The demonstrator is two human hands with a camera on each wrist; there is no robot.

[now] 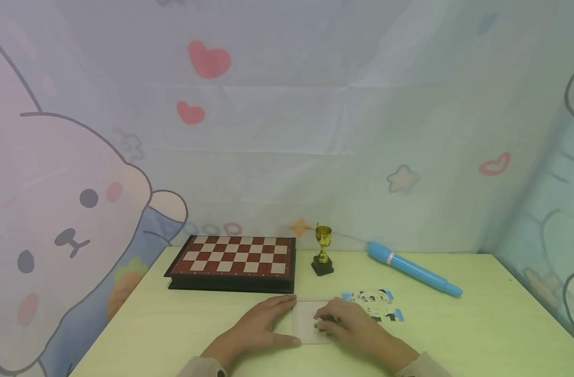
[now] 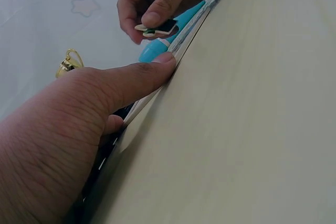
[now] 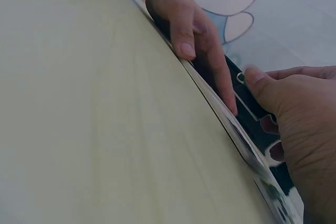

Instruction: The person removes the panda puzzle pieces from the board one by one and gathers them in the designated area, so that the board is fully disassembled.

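Note:
A flat, pale square puzzle tray (image 1: 305,314) lies on the table before me. Along its left side rests my left hand (image 1: 260,327), thumb at the near corner and straight fingers at the far one. My right hand (image 1: 355,327) is over the tray's right part, pinching a small puzzle piece (image 2: 168,27) between thumb and fingers. In the left wrist view that piece shows a dark patch and a pale edge, raised above the tabletop. Several loose panda puzzle pieces (image 1: 368,296) lie just beyond my right hand, partly hidden by it.
A red and white chessboard box (image 1: 242,256) stands at the back left, close beyond my left hand. A small gold trophy cup (image 1: 323,251) is at the back middle. Behind the loose pieces lies a blue pen-shaped tube (image 1: 416,269). A printed curtain (image 1: 287,131) hangs behind the table.

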